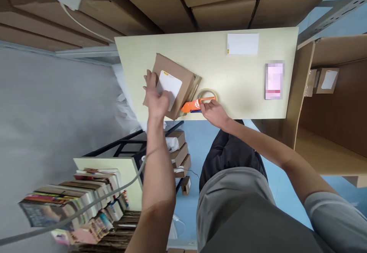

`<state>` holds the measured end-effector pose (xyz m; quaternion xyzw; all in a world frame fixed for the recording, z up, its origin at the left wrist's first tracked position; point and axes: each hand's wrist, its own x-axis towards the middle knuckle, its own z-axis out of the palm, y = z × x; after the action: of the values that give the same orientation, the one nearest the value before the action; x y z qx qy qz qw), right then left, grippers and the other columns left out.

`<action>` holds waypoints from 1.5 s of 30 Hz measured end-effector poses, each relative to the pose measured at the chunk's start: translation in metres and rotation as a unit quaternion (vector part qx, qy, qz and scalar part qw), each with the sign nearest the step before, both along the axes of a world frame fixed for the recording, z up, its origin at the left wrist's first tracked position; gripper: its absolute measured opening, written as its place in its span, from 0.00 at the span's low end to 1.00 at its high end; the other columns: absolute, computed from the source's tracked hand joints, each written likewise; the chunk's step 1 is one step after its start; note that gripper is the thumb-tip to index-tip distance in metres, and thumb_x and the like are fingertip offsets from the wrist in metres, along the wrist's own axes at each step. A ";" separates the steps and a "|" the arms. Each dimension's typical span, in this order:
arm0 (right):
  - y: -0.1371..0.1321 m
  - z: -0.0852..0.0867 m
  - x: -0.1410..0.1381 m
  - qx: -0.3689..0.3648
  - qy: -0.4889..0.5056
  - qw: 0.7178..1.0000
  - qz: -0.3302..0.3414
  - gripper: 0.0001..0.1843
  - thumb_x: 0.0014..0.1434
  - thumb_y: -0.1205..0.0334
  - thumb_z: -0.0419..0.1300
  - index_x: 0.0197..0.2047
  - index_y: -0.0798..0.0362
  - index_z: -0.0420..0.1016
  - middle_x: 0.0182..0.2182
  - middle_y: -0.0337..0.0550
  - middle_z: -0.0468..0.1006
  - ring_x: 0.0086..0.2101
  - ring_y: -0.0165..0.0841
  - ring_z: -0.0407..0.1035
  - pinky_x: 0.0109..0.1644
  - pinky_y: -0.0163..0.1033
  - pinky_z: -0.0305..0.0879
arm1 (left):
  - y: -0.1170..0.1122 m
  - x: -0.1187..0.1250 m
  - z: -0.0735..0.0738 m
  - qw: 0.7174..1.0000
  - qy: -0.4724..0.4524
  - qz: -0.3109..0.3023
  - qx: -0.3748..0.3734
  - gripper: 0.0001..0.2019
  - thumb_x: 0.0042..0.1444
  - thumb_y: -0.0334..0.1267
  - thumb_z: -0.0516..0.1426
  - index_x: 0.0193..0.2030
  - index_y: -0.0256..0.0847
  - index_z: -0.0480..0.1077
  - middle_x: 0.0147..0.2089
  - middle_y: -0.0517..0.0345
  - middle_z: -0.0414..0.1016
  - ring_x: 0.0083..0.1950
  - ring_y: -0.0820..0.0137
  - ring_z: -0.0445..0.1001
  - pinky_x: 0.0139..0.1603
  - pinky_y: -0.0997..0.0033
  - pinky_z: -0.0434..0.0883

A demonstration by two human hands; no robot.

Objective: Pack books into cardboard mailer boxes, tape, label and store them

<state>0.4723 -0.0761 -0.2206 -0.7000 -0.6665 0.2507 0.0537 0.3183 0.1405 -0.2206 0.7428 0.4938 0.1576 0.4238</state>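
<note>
A small brown cardboard parcel (183, 77) with a white label (171, 85) lies near the left front corner of the pale table (243, 100). My left hand (155, 96) rests on its left side, fingers stretched out flat over the label's edge. My right hand (213, 112) is closed around the handle of an orange tape dispenser (196, 104), whose roll of tape (207, 92) sits just right of the parcel. The dispenser's front end touches the parcel's near right edge.
A white sheet (243, 44) lies at the table's far side and a pink item (274, 80) to the right. Stacked cardboard boxes (223, 4) stand behind. A large open carton (332, 103) is on the right. Books (71, 203) are piled lower left.
</note>
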 end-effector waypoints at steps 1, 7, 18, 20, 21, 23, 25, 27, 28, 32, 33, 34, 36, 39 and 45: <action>0.003 0.001 -0.006 -0.003 -0.001 1.000 0.005 0.22 0.74 0.80 0.45 0.59 0.61 0.77 0.44 0.57 0.89 0.45 0.44 0.83 0.60 0.54 0.76 | -0.004 0.012 -0.002 1.000 0.015 0.014 0.011 0.41 0.61 0.38 0.67 0.81 0.38 0.64 0.91 0.42 0.52 0.93 0.43 0.38 0.91 0.28 0.28; 0.019 0.004 -0.023 -0.021 -0.038 0.999 0.008 0.22 0.75 0.80 0.44 0.58 0.60 0.76 0.47 0.58 0.89 0.46 0.43 0.84 0.61 0.50 0.76 | -0.025 0.079 -0.013 0.998 0.009 0.035 0.059 0.44 0.60 0.53 0.75 0.80 0.52 0.65 0.92 0.50 0.46 0.93 0.47 0.22 0.91 0.31 0.27; 0.015 0.007 -0.019 -0.023 -0.039 0.999 0.030 0.21 0.76 0.79 0.44 0.59 0.63 0.76 0.46 0.60 0.89 0.46 0.43 0.84 0.62 0.48 0.74 | -0.031 0.090 -0.008 0.986 0.136 -0.024 0.092 0.45 0.62 0.47 0.67 0.85 0.53 0.61 0.91 0.51 0.51 0.93 0.43 0.27 0.92 0.28 0.35; 0.000 0.010 -0.013 -0.024 -0.030 0.998 0.042 0.21 0.75 0.79 0.47 0.62 0.62 0.76 0.46 0.58 0.89 0.46 0.43 0.84 0.62 0.48 0.75 | -0.030 0.088 -0.010 0.981 0.146 -0.071 0.101 0.42 0.62 0.48 0.67 0.83 0.54 0.64 0.90 0.52 0.55 0.93 0.45 0.27 0.93 0.28 0.36; -0.011 0.011 -0.008 -0.025 -0.026 0.998 0.047 0.22 0.75 0.79 0.48 0.64 0.62 0.75 0.45 0.57 0.90 0.46 0.43 0.84 0.62 0.48 0.75 | -0.030 0.087 -0.012 0.980 0.143 -0.094 0.104 0.40 0.63 0.49 0.67 0.81 0.54 0.67 0.89 0.53 0.57 0.93 0.46 0.25 0.93 0.28 0.36; -0.037 0.013 0.010 -0.032 -0.025 0.998 0.046 0.22 0.75 0.78 0.50 0.67 0.63 0.74 0.44 0.56 0.90 0.46 0.44 0.84 0.61 0.49 0.76 | -0.028 0.086 -0.017 0.978 0.128 -0.124 0.112 0.34 0.67 0.54 0.63 0.77 0.49 0.73 0.88 0.53 0.60 0.92 0.51 0.15 0.92 0.28 0.34; -0.062 0.012 0.039 -0.039 -0.038 0.998 0.029 0.23 0.76 0.76 0.50 0.69 0.65 0.73 0.45 0.59 0.89 0.46 0.46 0.84 0.62 0.50 0.76 | -0.027 0.084 -0.022 0.976 0.117 -0.128 0.128 0.32 0.75 0.58 0.54 0.75 0.39 0.74 0.88 0.50 0.60 0.86 0.55 0.00 0.88 0.23 0.31; -0.078 0.008 0.075 -0.047 -0.065 0.997 -0.018 0.22 0.78 0.70 0.51 0.69 0.67 0.72 0.46 0.62 0.89 0.47 0.50 0.83 0.63 0.54 0.75 | -0.026 0.084 -0.026 0.974 0.114 -0.133 0.142 0.36 0.80 0.58 0.45 0.75 0.30 0.72 0.88 0.47 0.59 0.79 0.58 -0.10 0.82 0.17 0.29; -0.081 0.005 0.093 -0.051 -0.080 0.995 -0.044 0.23 0.78 0.68 0.51 0.69 0.67 0.72 0.47 0.64 0.89 0.47 0.53 0.82 0.63 0.57 0.75 | -0.026 0.084 -0.026 0.973 0.111 -0.140 0.144 0.37 0.80 0.58 0.43 0.74 0.28 0.72 0.88 0.47 0.59 0.77 0.58 -0.11 0.81 0.17 0.29; -0.054 -0.012 0.140 -0.023 -0.091 0.990 -0.109 0.29 0.76 0.60 0.50 0.76 0.57 0.66 0.49 0.60 0.90 0.48 0.60 0.77 0.63 0.64 0.73 | -0.026 0.083 -0.025 0.974 0.088 -0.159 0.137 0.31 0.72 0.60 0.57 0.71 0.43 0.78 0.88 0.54 0.62 0.86 0.56 -0.01 0.90 0.25 0.29; -0.042 -0.015 0.144 -0.015 -0.087 0.990 -0.113 0.29 0.77 0.58 0.49 0.76 0.55 0.66 0.50 0.59 0.90 0.49 0.59 0.77 0.64 0.64 0.72 | -0.025 0.081 -0.025 0.974 0.085 -0.157 0.143 0.30 0.71 0.59 0.60 0.71 0.46 0.78 0.88 0.54 0.61 0.88 0.55 0.03 0.91 0.27 0.29; -0.030 -0.017 0.145 -0.012 -0.083 0.990 -0.113 0.28 0.78 0.57 0.48 0.76 0.56 0.66 0.50 0.60 0.90 0.49 0.59 0.77 0.65 0.63 0.71 | -0.024 0.079 -0.026 0.973 0.085 -0.149 0.152 0.30 0.70 0.58 0.61 0.73 0.46 0.76 0.89 0.54 0.60 0.89 0.53 0.05 0.91 0.27 0.30; -0.009 -0.018 0.141 -0.017 -0.078 0.991 -0.108 0.28 0.81 0.56 0.46 0.74 0.60 0.68 0.52 0.63 0.89 0.51 0.56 0.78 0.67 0.60 0.69 | -0.022 0.073 -0.028 0.972 0.091 -0.125 0.176 0.33 0.70 0.56 0.61 0.78 0.45 0.72 0.90 0.52 0.55 0.90 0.51 0.08 0.90 0.26 0.32; 0.009 -0.016 0.130 -0.033 -0.074 0.992 -0.100 0.28 0.84 0.54 0.46 0.73 0.64 0.69 0.53 0.67 0.88 0.52 0.54 0.80 0.67 0.56 0.68 | -0.017 0.064 -0.033 0.972 0.106 -0.098 0.187 0.40 0.65 0.56 0.65 0.82 0.50 0.66 0.91 0.53 0.52 0.92 0.48 0.15 0.92 0.26 0.31; 0.011 -0.017 0.113 -0.017 -0.074 0.994 -0.077 0.26 0.83 0.58 0.48 0.74 0.63 0.68 0.52 0.65 0.89 0.50 0.52 0.81 0.66 0.55 0.69 | -0.015 0.058 -0.023 0.970 0.104 -0.143 0.169 0.40 0.68 0.63 0.57 0.78 0.38 0.70 0.90 0.51 0.56 0.87 0.54 0.02 0.88 0.27 0.26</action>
<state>0.5858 -0.0650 -0.2379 -0.7664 -0.6087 0.2049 0.0113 0.3759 0.1258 -0.2435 0.8790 0.3902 0.0983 0.2559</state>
